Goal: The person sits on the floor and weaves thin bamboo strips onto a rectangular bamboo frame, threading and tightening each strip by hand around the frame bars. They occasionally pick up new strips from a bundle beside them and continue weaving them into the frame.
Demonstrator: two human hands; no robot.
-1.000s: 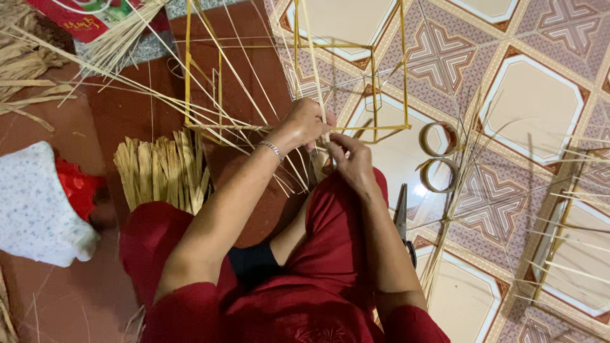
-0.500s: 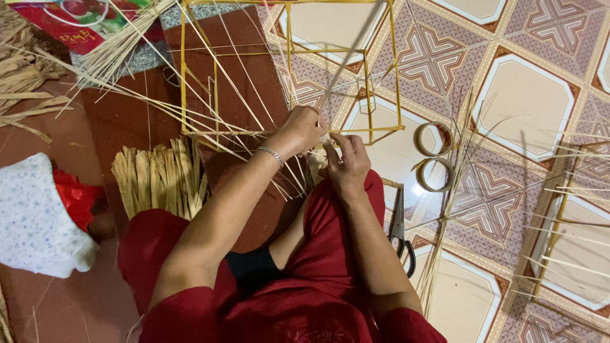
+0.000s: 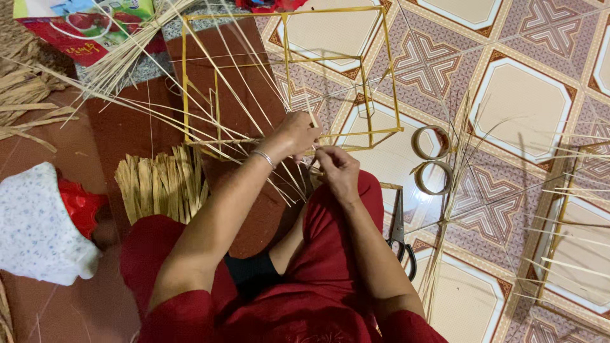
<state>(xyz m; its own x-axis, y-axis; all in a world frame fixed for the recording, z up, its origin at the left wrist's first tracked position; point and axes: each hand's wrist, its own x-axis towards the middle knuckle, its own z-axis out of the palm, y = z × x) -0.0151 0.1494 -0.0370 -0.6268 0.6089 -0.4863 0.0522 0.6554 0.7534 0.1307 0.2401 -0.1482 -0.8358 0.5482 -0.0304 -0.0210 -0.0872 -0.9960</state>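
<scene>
A yellow frame of thin bamboo sticks [image 3: 330,60], box-shaped, stands on the floor in front of my knees. My left hand [image 3: 293,134], a silver bracelet on its wrist, grips the frame's near bottom rail. Close beside it, my right hand [image 3: 337,171] pinches a joint on the same rail, fingers closed on the sticks. Long loose bamboo strips [image 3: 146,108] fan out to the left under my left arm.
Two tape rolls [image 3: 432,159] and black scissors [image 3: 399,232] lie on the patterned tiles to the right. A bundle of short straw pieces [image 3: 159,184] sits left of my knee. Another frame [image 3: 572,209] lies far right; a white cloth over something red [image 3: 38,222] lies far left.
Both hands stay at the same joint of the frame, the fingers shifting slightly. The view has tilted, so the frame sits lower in the picture.
</scene>
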